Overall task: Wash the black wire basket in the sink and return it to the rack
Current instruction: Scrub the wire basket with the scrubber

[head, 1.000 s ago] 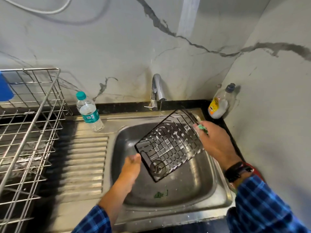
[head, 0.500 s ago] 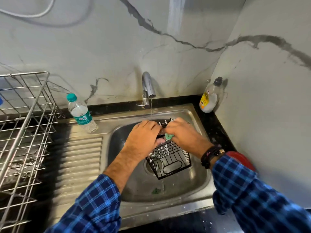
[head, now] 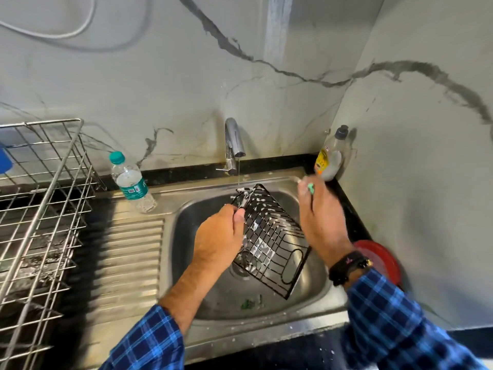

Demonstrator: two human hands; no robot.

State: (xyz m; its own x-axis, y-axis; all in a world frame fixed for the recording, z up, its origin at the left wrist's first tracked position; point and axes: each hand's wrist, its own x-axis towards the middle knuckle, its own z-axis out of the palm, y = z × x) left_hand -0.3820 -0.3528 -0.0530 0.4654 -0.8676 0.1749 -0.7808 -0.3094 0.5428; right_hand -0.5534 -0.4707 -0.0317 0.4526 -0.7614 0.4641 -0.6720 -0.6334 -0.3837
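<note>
Grey marble-look wall (head: 266,89) with dark veins fills the top and right of a kitchen corner, seen from above. At the left a large steel wire rack (head: 40,209) stands on the dark counter. In the middle is a steel sink (head: 266,332), its ribbed draining board (head: 128,257) stretching left toward the rack. The black wire basket (head: 274,249) is held tilted over the sink bowl, flecked with white suds. Its upper corner is just under the tap (head: 233,140), where a thin stream of water falls on it, and its lower end hangs above the drain. The left hand (head: 217,241), in a blue checked sleeve, has its fingers curled round the basket's left edge. The right hand (head: 324,220) is blurred and raised just beside the basket's right side. Its fingers pinch a green scrub pad (head: 310,186), of which only a bit shows. A black wristband (head: 349,265) circles that wrist. A red round object (head: 381,260) lies on the counter right of the sink, partly hidden by the arm. A clear water bottle (head: 132,182) with a green cap stands between rack and tap. A soap bottle (head: 330,158) with a yellow label stands in the back right corner.
</note>
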